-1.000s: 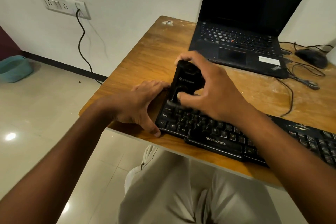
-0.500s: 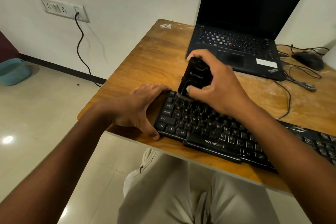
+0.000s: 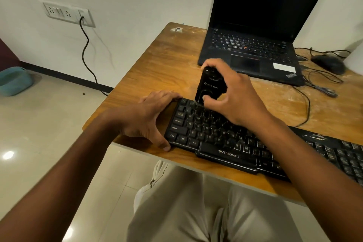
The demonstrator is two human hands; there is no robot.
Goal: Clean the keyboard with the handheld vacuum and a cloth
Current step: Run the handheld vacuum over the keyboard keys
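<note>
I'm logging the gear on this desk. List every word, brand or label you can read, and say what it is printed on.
"ZEBRONICS": front edge of the keyboard.
"Ctrl", "Shift", "Caps Lock", "Alt": keys at the keyboard's left end; single letters such as Z, X, C, N, M on others.
"ThinkPad": corner of the laptop palm rest.
Logo on the handheld vacuum: too blurred to read.
White sticker on the laptop: no readable text.

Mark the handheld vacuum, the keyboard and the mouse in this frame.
handheld vacuum (image 3: 211,85): head view, on its front face by the logo.
keyboard (image 3: 228,155): head view, on the front edge at the brand name.
mouse (image 3: 329,63): head view, on its top shell.
</note>
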